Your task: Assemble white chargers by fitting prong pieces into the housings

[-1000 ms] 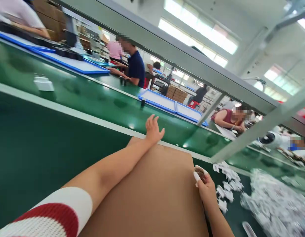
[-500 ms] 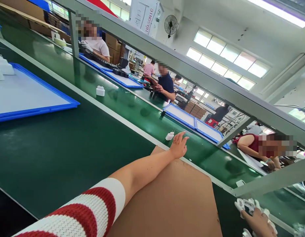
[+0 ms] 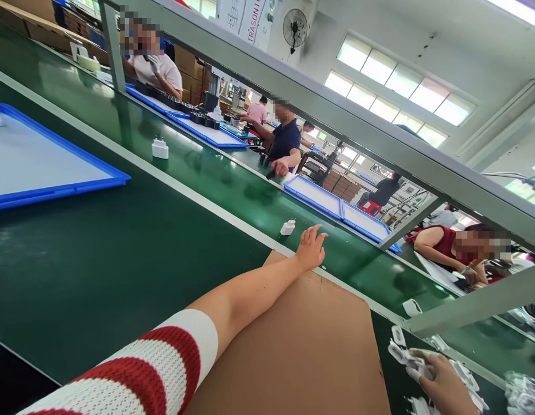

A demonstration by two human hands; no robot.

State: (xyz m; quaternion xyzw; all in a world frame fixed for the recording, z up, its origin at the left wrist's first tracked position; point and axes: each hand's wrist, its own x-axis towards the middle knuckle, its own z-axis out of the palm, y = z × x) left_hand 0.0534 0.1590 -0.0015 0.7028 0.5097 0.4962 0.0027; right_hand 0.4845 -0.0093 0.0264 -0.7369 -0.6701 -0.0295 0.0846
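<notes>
Left hand is hanging over the green belt – right hand is leaning among white plastic parts.

The left forearm is lying outstretched across the cardboard; the left fingers are pointing away, loosely bent and parted, gripping nothing. Just left of them, a white plug is lying on the belt; its pins are pointing up and slightly right in the view, and its long axis is slanting towards upper right. The right hand is pointing leftward, beside the cardboard's right edge, with fingertips bent at the parts – whether it is gripping one, I cannot tell.
</notes>
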